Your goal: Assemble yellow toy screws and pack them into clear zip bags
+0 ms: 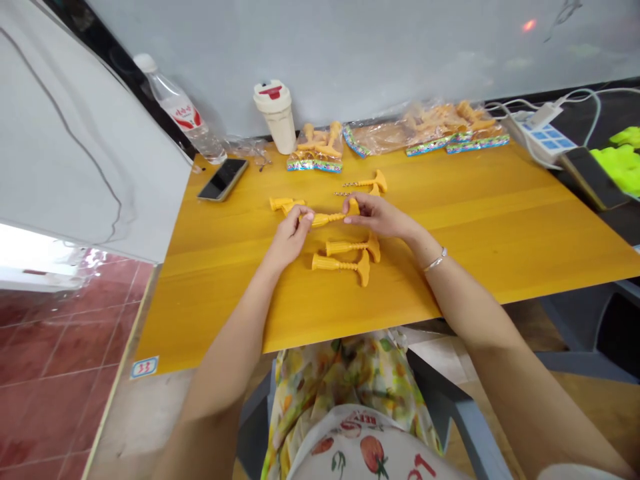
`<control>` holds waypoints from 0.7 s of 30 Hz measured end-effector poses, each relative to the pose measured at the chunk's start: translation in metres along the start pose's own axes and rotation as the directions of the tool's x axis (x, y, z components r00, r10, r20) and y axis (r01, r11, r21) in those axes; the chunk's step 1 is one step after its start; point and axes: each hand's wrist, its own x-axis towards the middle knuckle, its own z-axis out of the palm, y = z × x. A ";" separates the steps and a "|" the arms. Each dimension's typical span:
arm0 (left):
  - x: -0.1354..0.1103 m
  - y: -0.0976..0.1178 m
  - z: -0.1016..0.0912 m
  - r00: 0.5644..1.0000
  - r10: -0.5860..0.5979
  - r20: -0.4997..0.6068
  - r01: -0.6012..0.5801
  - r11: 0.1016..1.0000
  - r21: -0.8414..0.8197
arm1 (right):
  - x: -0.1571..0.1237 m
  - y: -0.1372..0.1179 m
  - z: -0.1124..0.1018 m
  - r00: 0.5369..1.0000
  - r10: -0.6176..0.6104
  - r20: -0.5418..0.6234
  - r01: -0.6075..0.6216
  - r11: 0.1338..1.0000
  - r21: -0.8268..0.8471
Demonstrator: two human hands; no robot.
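Between my two hands is an orange plastic corkscrew (327,219), held level above the table. My left hand (293,233) pinches its ribbed sleeve end. At the other end, the fingers of my right hand (373,215) grip the T-shaped handle. Just beyond lie loose orange sleeves (286,203) and a corkscrew handle (373,181) with its metal spiral bare; a second one is partly hidden behind my right hand. Nearer to me, two corkscrews with sleeves on, one farther (345,247) and one closer (340,264), rest side by side on the wooden table (220,280).
Along the back stand a water bottle (183,113) and a cream cup (277,120). Bagged orange corkscrews lie in a small pack (316,150) and a larger heap (445,127). A phone (223,179) lies at left, a power strip (545,139) at right.
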 end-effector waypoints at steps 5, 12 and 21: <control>0.004 0.006 0.002 0.950 -0.307 -0.061 0.287 0.933 -0.217 | -0.003 -0.004 0.003 0.984 -0.140 0.113 0.157 0.974 -0.161; 0.004 0.013 -0.008 0.862 -0.485 0.148 0.499 0.756 -0.423 | -0.005 -0.020 0.009 0.961 -0.267 0.072 0.252 0.737 -0.627; 0.002 0.022 -0.022 0.665 -0.445 0.600 0.740 0.504 -0.446 | -0.014 -0.010 0.008 0.764 -0.641 0.064 0.415 0.414 -0.810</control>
